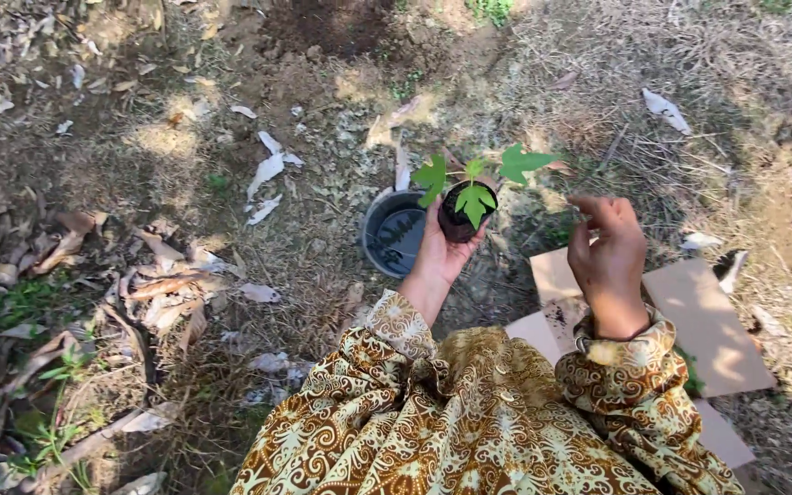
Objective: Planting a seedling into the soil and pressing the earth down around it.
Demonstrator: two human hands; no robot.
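Over dry, leaf-strewn ground, the person's left hand cups a potted seedling above a grey bucket, the right hand loosely curled, empty; a tilt could spill soil.

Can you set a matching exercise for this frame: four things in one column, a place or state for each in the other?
Things:
1. seedling pot
2. bucket
3. cardboard
4. right hand

Places or states:
A. lying flat on the ground, under the right arm
B. held up in the left hand
C. standing on the ground just left of the left hand
D. raised beside the seedling's leaves; whether it touches anything cannot be told

Pairs: 1-B, 2-C, 3-A, 4-D
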